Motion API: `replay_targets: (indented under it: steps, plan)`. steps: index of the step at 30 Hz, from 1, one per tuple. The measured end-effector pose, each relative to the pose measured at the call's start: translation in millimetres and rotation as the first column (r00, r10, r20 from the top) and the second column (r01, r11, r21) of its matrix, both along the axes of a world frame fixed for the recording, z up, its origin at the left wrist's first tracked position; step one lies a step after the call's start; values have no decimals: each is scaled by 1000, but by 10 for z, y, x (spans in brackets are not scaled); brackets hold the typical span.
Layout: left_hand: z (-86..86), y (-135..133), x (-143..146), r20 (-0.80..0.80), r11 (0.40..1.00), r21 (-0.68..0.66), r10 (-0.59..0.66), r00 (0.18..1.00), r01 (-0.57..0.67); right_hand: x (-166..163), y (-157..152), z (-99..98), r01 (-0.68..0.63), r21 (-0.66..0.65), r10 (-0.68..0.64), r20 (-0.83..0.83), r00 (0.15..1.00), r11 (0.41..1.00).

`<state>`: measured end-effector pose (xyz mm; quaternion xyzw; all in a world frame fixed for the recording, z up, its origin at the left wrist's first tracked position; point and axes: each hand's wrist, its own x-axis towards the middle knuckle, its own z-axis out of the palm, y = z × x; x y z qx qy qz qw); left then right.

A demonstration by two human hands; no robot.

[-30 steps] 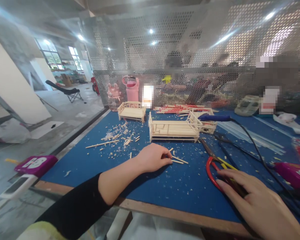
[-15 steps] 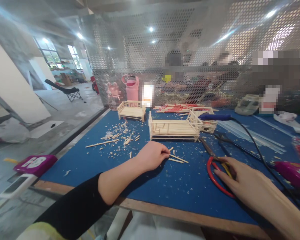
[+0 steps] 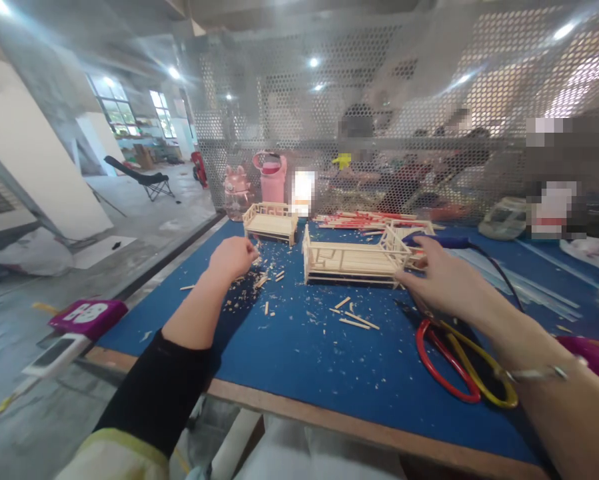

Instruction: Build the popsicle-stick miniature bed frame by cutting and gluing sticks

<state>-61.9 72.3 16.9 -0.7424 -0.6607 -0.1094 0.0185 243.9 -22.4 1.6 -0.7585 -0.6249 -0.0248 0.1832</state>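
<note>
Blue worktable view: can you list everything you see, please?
table: one, blue top, wooden edge, centre
model benches: at least two, pale sticks, far half of table
loose sticks: several, pale, mid-table
chips: many, pale, left of the near bench
red sticks: one bundle, behind the benches
cutters: one, red and yellow handles, right front
corded tool: one, blue, beyond the right hand
bottles: two, pink, far edge
mesh screen: one, grey, behind table
left hand: closed, above chips
right hand: open, beside near bench
</note>
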Motion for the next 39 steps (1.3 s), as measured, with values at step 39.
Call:
replay_targets:
  steps: [39]
  plan:
    - [11, -816, 1112, 741, 840, -142, 441, -506, 524, -455, -524, -207, -497, 76, 421, -649, 633, 864]
